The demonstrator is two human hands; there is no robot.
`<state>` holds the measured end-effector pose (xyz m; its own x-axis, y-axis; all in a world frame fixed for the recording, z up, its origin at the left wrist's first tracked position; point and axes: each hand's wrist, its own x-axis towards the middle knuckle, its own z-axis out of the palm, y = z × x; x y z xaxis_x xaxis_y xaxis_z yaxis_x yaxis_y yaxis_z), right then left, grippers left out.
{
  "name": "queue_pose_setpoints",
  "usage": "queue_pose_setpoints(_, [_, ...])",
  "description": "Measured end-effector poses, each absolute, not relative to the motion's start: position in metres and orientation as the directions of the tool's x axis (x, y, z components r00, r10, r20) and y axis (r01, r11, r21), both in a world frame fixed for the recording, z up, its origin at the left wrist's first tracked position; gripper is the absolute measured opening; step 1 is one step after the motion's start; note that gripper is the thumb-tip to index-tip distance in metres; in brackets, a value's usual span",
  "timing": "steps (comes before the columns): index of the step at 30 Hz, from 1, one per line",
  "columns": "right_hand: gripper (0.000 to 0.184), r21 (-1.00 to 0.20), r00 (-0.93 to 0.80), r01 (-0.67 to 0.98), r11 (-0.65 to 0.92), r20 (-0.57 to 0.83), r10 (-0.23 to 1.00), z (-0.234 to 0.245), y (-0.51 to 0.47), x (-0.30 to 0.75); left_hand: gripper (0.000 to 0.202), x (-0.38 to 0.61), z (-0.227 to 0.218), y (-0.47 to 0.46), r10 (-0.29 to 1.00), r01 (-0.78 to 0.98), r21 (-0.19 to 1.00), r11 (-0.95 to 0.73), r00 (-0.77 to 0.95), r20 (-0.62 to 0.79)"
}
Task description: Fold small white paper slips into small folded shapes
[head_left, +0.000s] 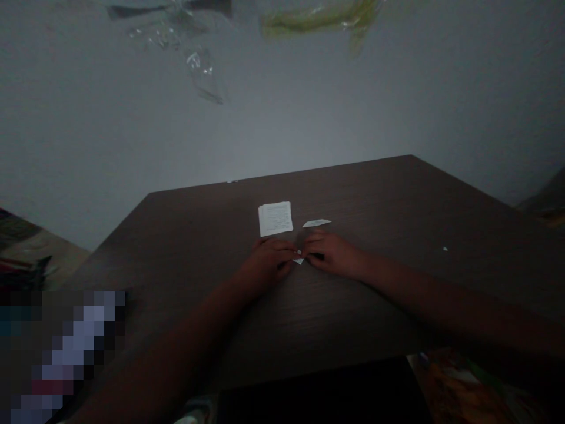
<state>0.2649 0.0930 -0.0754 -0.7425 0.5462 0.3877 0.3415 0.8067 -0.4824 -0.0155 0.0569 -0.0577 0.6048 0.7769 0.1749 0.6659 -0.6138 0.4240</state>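
Observation:
Between my fingertips lies a small folded piece of white paper [299,260], mostly covered by the hands. My left hand [271,259] pinches it from the left, with its fingers close together. From the other side my right hand [329,253] presses its curled fingertips on the same paper. Just beyond the hands rests a stack of square printed paper sheets [276,218]. To the right of that stack is a folded paper piece [316,223], flat and pointed at its ends.
The brown wooden table [185,235] stands against a pale wall [309,106]. A tiny paper scrap [445,248] lies to the right. Clear plastic [200,65] and a yellow wrapper [318,20] hang on the wall. A pixelated patch [75,347] covers the lower left.

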Motion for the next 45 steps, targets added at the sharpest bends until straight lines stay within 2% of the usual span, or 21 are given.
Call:
queue_pose_setpoints(4, [0.024,-0.450,-0.765,0.350,0.822,0.369,0.527,-0.070,0.088,0.265,0.045,-0.016,-0.054,0.052,0.749,0.675,0.342,-0.654,0.641,0.168])
queue_pose_setpoints(9, [0.020,-0.340,-0.801,0.408,0.847,0.312,0.511,-0.063,0.082,0.265,0.047,-0.016,-0.051,0.040,0.742,0.695,0.268,-0.668,0.649,0.166])
queue_pose_setpoints(13, [0.019,-0.277,-0.813,0.433,0.858,0.291,0.505,-0.059,0.077,0.265,0.043,-0.015,-0.048,0.034,0.736,0.712,0.190,-0.676,0.661,0.144])
queue_pose_setpoints(16, [0.016,-0.284,-0.809,0.438,0.853,0.289,0.511,-0.058,0.075,0.265,0.036,-0.014,-0.047,0.036,0.732,0.711,0.176,-0.681,0.666,0.145])
queue_pose_setpoints(24, [0.008,-0.358,-0.793,0.392,0.847,0.335,0.509,-0.071,0.081,0.266,0.023,-0.011,-0.054,0.054,0.685,0.639,0.258,-0.725,0.709,0.170])
queue_pose_setpoints(27, [0.005,-0.409,-0.767,0.396,0.822,0.345,0.541,-0.074,0.083,0.264,0.018,-0.012,-0.057,0.058,0.689,0.605,0.351,-0.715,0.693,0.210])
queue_pose_setpoints(33, [0.005,-0.530,-0.707,0.369,0.764,0.375,0.600,-0.077,0.082,0.257,0.014,-0.013,-0.056,0.057,0.741,0.545,0.537,-0.644,0.620,0.259])
queue_pose_setpoints(39, [0.009,-0.658,-0.637,0.344,0.670,0.362,0.681,-0.073,0.077,0.256,0.011,-0.010,-0.056,0.051,0.791,0.526,0.627,-0.575,0.554,0.260])
queue_pose_setpoints(45, [0.012,-0.763,-0.596,0.334,0.554,0.285,0.751,-0.064,0.070,0.254,0.007,-0.007,-0.056,0.045,0.853,0.535,0.694,-0.482,0.466,0.233])
